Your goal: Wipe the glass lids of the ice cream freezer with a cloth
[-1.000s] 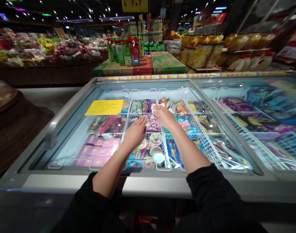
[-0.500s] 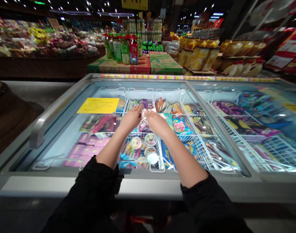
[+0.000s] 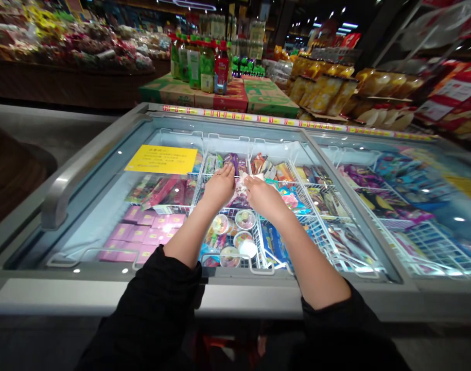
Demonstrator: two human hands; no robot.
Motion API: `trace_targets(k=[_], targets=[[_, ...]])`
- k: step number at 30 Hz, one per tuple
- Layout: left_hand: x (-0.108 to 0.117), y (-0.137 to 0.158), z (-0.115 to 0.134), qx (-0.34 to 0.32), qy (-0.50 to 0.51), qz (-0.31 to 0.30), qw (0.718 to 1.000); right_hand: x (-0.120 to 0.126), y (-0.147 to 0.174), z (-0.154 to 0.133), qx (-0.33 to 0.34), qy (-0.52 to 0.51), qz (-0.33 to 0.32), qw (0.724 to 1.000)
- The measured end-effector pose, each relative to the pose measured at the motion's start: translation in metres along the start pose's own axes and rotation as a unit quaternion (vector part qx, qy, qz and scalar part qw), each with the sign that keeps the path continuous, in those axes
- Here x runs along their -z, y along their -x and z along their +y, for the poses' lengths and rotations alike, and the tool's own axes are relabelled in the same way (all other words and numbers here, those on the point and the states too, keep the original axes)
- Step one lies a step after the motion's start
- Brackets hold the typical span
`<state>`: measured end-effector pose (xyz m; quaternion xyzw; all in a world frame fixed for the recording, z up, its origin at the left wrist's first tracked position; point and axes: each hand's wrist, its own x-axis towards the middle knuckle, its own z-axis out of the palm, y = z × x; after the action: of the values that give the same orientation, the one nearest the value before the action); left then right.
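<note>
Both of my arms reach forward over the glass lid (image 3: 104, 206) of a chest freezer. My left hand (image 3: 220, 184) lies palm down on or just above the glass, fingers stretched forward and held close together. Beside it, my right hand (image 3: 265, 197) has its fingers bent over a crumpled white tissue (image 3: 255, 177), which pokes out past the fingertips between the two hands. Under the glass, white wire baskets hold colourful ice cream packets (image 3: 291, 198), round tubs (image 3: 245, 220) and pink boxes (image 3: 146, 234).
A yellow notice (image 3: 161, 159) is on the glass at the left, near a grey handle (image 3: 56, 201). A metal frame bar (image 3: 347, 206) divides the lid. Behind the freezer stand bottles (image 3: 207, 67) on cartons (image 3: 268, 95), and jars (image 3: 328, 93) to the right.
The view has tipped down and shifted slightly. My hands stay close together on the glass, a little farther right in view, with the white tissue still at the right hand.
</note>
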<state>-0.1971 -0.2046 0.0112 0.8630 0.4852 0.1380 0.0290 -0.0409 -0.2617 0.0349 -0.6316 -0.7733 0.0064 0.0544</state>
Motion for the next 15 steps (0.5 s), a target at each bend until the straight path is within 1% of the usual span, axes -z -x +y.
trace_targets(k=[1,2,4,6,8,11,13,15], targets=[[0.000,0.000,0.001,0.000,0.001,-0.001,1.000,-0.005,-0.010,-0.002,0.020,-0.011,0.009,1.000],[0.001,0.000,0.001,0.001,0.001,-0.003,1.000,-0.010,-0.022,-0.001,0.021,-0.021,0.012,0.999],[0.003,0.000,0.002,0.004,0.000,-0.011,1.000,-0.016,-0.049,0.006,-0.004,-0.035,0.012,0.999],[0.005,0.000,0.002,0.002,0.004,-0.016,1.000,-0.019,-0.072,0.020,-0.029,-0.042,0.019,0.999],[0.005,-0.001,0.001,-0.005,0.009,-0.017,1.000,-0.021,-0.087,0.037,-0.030,-0.051,0.021,0.998],[0.004,-0.003,-0.001,-0.010,0.014,-0.017,1.000,-0.025,-0.086,0.063,-0.025,-0.063,0.031,0.997],[0.001,-0.004,-0.001,-0.007,0.015,-0.018,1.000,-0.028,-0.072,0.074,-0.032,-0.064,0.043,0.996],[-0.001,-0.004,-0.001,-0.005,0.017,-0.016,1.000,-0.032,-0.054,0.077,-0.035,-0.060,0.054,0.996]])
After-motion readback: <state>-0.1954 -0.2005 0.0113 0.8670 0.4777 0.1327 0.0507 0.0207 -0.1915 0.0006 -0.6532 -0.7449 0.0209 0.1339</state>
